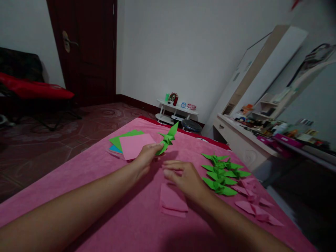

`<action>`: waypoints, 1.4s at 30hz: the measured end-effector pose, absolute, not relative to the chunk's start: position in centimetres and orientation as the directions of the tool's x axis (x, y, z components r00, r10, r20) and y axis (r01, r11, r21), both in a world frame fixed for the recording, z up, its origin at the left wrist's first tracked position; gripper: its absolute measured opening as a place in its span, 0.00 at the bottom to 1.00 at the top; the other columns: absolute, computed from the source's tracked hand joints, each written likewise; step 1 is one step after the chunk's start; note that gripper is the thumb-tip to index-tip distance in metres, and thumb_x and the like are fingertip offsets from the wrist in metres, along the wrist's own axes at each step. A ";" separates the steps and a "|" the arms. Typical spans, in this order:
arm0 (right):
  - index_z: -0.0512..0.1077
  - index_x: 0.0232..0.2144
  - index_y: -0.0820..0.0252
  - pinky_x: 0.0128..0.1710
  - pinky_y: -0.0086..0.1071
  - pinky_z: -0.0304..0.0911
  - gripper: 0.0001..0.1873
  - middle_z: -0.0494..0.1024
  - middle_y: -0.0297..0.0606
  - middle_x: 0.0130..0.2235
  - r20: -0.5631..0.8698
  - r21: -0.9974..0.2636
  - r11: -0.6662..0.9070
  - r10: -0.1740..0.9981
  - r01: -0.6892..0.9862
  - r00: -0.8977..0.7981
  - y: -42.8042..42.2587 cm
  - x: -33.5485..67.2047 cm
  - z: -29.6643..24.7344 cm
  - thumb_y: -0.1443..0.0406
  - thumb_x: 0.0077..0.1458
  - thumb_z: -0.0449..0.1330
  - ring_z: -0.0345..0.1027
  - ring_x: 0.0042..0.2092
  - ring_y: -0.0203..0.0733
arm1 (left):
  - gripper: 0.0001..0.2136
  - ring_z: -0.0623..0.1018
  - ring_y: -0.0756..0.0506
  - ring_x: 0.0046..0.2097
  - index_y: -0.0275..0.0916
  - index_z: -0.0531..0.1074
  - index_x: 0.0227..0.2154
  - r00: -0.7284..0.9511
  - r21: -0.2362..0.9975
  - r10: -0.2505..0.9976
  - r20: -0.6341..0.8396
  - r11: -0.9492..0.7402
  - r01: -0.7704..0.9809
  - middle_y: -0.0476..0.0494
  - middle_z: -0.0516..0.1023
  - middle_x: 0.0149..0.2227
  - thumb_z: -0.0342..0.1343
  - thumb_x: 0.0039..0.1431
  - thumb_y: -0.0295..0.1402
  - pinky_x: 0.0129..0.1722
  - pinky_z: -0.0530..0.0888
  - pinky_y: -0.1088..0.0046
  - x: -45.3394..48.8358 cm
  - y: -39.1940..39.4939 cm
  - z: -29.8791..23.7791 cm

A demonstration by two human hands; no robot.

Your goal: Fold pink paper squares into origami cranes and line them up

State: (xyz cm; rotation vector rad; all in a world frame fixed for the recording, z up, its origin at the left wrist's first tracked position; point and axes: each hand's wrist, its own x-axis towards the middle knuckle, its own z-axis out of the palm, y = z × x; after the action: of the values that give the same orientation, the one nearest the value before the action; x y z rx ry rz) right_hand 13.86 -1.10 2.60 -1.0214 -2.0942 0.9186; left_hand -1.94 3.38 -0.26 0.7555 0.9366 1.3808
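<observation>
My left hand (148, 155) pinches a green origami crane (168, 140) by its lower wing, holding it above the pink cloth with the other wing pointing up. My right hand (181, 173) is just to the right of it, fingers bent and apart, touching no crane. Below the right hand lies a folded pink cloth (173, 201). A stack of square paper, with a pink sheet (135, 145) on top and green sheets (131, 133) beneath, sits behind my left hand. To the right rest several green cranes (220, 175) and, nearer, a few pink cranes (258, 211).
The pink cloth surface (118, 210) spreads under everything. Beyond its far edge stands a low white shelf (178, 107) with small items. A dressing table (244, 138) crowded with bottles is on the right. A red item (34, 87) lies on a chair at the left, near a dark door (86, 52).
</observation>
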 end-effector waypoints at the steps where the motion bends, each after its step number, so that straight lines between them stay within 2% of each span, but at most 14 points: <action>1: 0.74 0.31 0.61 0.36 0.40 0.68 0.16 0.77 0.43 0.35 0.201 -0.840 0.371 0.890 0.396 -0.408 -0.7 14.4 3.1 0.54 0.50 0.57 0.72 0.37 0.47 | 0.14 0.70 0.52 0.24 0.34 0.73 0.27 -0.033 0.914 0.995 -0.097 0.076 -0.398 0.46 0.74 0.25 0.62 0.41 0.40 0.21 0.59 0.78 -2.3 3.3 -0.2; 2: 0.72 0.30 0.62 0.28 0.36 0.69 0.18 0.76 0.41 0.30 0.187 -0.880 0.292 0.938 0.374 -0.293 -0.2 15.0 3.6 0.52 0.50 0.57 0.72 0.30 0.43 | 0.14 0.69 0.52 0.23 0.33 0.73 0.26 -0.021 0.942 0.995 -0.093 0.081 -0.327 0.46 0.74 0.24 0.61 0.41 0.40 0.20 0.58 0.78 -2.6 3.3 -0.1; 4: 0.69 0.32 0.61 0.20 0.28 0.65 0.20 0.74 0.37 0.29 0.166 -0.930 0.201 0.977 0.308 -0.134 0.9 16.2 4.6 0.50 0.46 0.59 0.69 0.24 0.37 | 0.15 0.66 0.53 0.20 0.32 0.73 0.24 0.010 0.979 0.996 -0.088 0.089 -0.184 0.46 0.72 0.21 0.60 0.41 0.42 0.20 0.55 0.78 -2.9 3.0 0.2; 7: 0.67 0.32 0.59 0.15 0.23 0.60 0.21 0.74 0.35 0.29 0.037 -0.970 0.059 0.995 0.235 -0.096 2.4 17.4 5.8 0.48 0.45 0.60 0.67 0.22 0.33 | 0.15 0.63 0.54 0.18 0.33 0.73 0.21 0.085 0.995 0.992 -0.093 0.096 -0.027 0.49 0.69 0.17 0.60 0.41 0.43 0.19 0.53 0.77 -2.9 2.7 0.5; 9: 0.67 0.29 0.59 0.15 0.22 0.59 0.18 0.74 0.35 0.28 -0.032 -0.978 -0.004 0.991 0.209 -0.130 3.0 17.8 6.1 0.51 0.46 0.60 0.66 0.22 0.32 | 0.15 0.61 0.55 0.17 0.33 0.72 0.19 0.160 0.994 0.982 -0.102 0.105 -0.010 0.50 0.68 0.16 0.60 0.41 0.44 0.18 0.52 0.77 -2.6 2.5 0.5; 15: 0.68 0.17 0.65 0.12 0.19 0.54 0.11 0.68 0.32 0.14 -0.226 -0.958 -0.194 0.964 0.210 -0.139 3.6 18.0 5.1 0.65 0.47 0.60 0.58 0.15 0.27 | 0.12 0.60 0.57 0.18 0.33 0.69 0.21 0.287 0.933 0.930 -0.229 0.294 -0.206 0.51 0.65 0.18 0.62 0.42 0.37 0.16 0.50 0.81 -2.0 2.2 0.6; 19: 0.69 0.18 0.66 0.13 0.19 0.55 0.07 0.70 0.33 0.16 -0.335 -0.942 -0.327 0.923 0.077 -0.187 3.3 18.1 5.0 0.69 0.46 0.58 0.58 0.15 0.27 | 0.06 0.56 0.59 0.16 0.32 0.68 0.24 0.394 0.813 0.859 -0.328 0.469 -0.345 0.53 0.62 0.19 0.59 0.45 0.29 0.14 0.45 0.84 -2.2 2.0 0.9; 23: 0.69 0.19 0.66 0.14 0.21 0.56 0.06 0.69 0.33 0.16 -0.401 -0.902 -0.427 0.885 -0.068 -0.238 3.2 18.2 4.7 0.72 0.45 0.55 0.58 0.14 0.28 | 0.04 0.54 0.59 0.16 0.32 0.65 0.23 0.526 0.674 0.782 -0.334 0.589 -0.447 0.55 0.58 0.18 0.54 0.50 0.25 0.13 0.46 0.86 -2.3 2.0 0.7; 26: 0.69 0.19 0.65 0.14 0.22 0.56 0.06 0.69 0.33 0.16 -0.397 -0.884 -0.444 0.878 -0.146 -0.268 3.1 18.3 4.2 0.72 0.45 0.54 0.58 0.15 0.28 | 0.05 0.55 0.59 0.17 0.32 0.64 0.22 0.543 0.638 0.799 -0.258 0.563 -0.526 0.54 0.57 0.18 0.53 0.51 0.24 0.13 0.47 0.86 -2.2 1.8 0.5; 31: 0.70 0.19 0.66 0.16 0.23 0.56 0.07 0.69 0.33 0.16 -0.347 -0.883 -0.416 0.890 -0.217 -0.295 2.6 18.1 3.9 0.71 0.46 0.55 0.59 0.16 0.29 | 0.04 0.56 0.59 0.17 0.31 0.67 0.24 0.506 0.671 0.852 -0.135 0.454 -0.586 0.53 0.58 0.18 0.55 0.51 0.26 0.14 0.49 0.86 -1.7 1.0 0.6; 34: 0.70 0.19 0.66 0.16 0.23 0.56 0.05 0.69 0.32 0.17 -0.300 -0.903 -0.369 0.909 -0.221 -0.290 2.1 17.9 3.7 0.70 0.45 0.57 0.59 0.16 0.29 | 0.02 0.64 0.57 0.21 0.32 0.71 0.27 0.418 0.706 0.902 -0.108 0.366 -0.606 0.48 0.67 0.22 0.57 0.50 0.27 0.16 0.55 0.86 -1.4 0.6 0.6; 38: 0.71 0.23 0.66 0.18 0.23 0.57 0.04 0.70 0.32 0.19 -0.269 -0.942 -0.313 0.918 -0.118 -0.291 1.6 17.9 2.9 0.68 0.43 0.60 0.60 0.17 0.28 | 0.09 0.75 0.49 0.36 0.36 0.75 0.35 0.376 0.739 0.920 -0.111 0.329 -0.587 0.41 0.76 0.39 0.57 0.50 0.29 0.27 0.66 0.80 -1.0 0.1 0.5; 40: 0.71 0.26 0.65 0.18 0.23 0.58 0.07 0.70 0.33 0.21 -0.247 -0.967 -0.257 0.928 0.002 -0.278 1.6 18.1 2.6 0.65 0.44 0.61 0.60 0.18 0.29 | 0.09 0.75 0.48 0.38 0.35 0.75 0.36 0.355 0.756 0.924 -0.139 0.331 -0.565 0.40 0.76 0.43 0.56 0.51 0.29 0.30 0.67 0.79 -1.0 0.0 0.6; 42: 0.70 0.32 0.63 0.19 0.25 0.59 0.11 0.72 0.35 0.25 -0.123 -0.983 -0.093 0.973 0.157 -0.194 1.7 18.4 2.5 0.62 0.45 0.61 0.63 0.21 0.32 | 0.09 0.76 0.48 0.37 0.34 0.75 0.35 0.304 0.773 0.934 -0.185 0.330 -0.541 0.38 0.77 0.42 0.55 0.51 0.28 0.29 0.67 0.79 -0.9 -0.1 0.7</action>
State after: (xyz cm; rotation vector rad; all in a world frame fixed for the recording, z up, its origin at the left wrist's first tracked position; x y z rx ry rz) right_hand 18.40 1.72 2.47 -1.2983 -1.4195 1.3701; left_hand -0.90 -0.08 0.69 0.6636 0.7081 1.0781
